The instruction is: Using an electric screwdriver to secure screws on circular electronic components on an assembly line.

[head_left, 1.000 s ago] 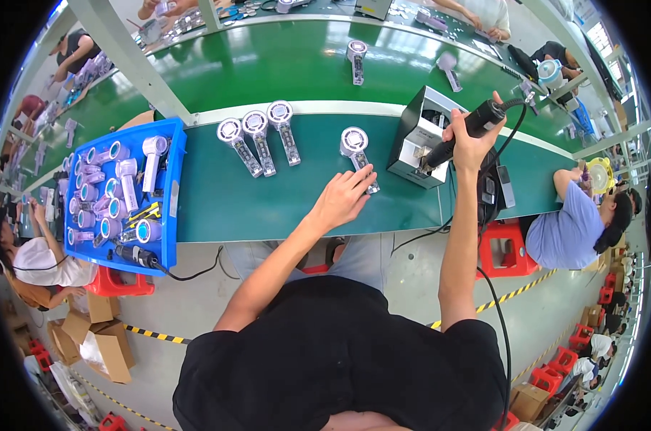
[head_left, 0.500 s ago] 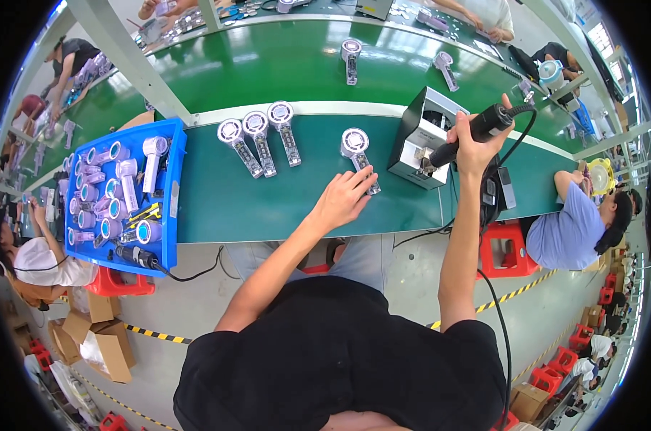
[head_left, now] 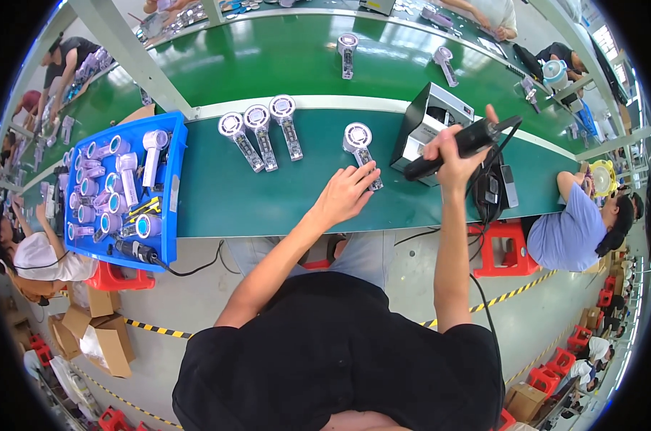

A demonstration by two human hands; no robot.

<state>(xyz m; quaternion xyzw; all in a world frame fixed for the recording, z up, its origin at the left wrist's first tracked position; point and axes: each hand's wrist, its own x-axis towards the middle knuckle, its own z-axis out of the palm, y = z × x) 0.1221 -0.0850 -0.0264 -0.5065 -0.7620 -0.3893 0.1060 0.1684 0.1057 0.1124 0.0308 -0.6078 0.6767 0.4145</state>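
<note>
My right hand (head_left: 452, 159) is wrapped round a black corded electric screwdriver (head_left: 476, 136). Its front end points down and left, just in front of a grey and black screw feeder (head_left: 410, 136). On the green bench, a light purple handheld fan (head_left: 357, 136) lies with its round head away from me and its handle's inner parts exposed. The fingers of my left hand (head_left: 345, 194) hold the lower end of that handle against the bench. Three similar fans, among them a middle fan (head_left: 261, 136), lie side by side to the left. The screwdriver's tip is hard to make out.
At the left stands a blue bin (head_left: 173, 194) of purple fans, with another black screwdriver (head_left: 135, 250) at its near edge. A black power unit (head_left: 489, 190) sits right of the feeder. Beyond a white rail, a green conveyor (head_left: 282, 61) carries more fans. Co-workers sit around.
My right hand has drawn the screwdriver away from the screw feeder's front, leftward and nearer to the fan. My left hand stays on the fan's handle.
</note>
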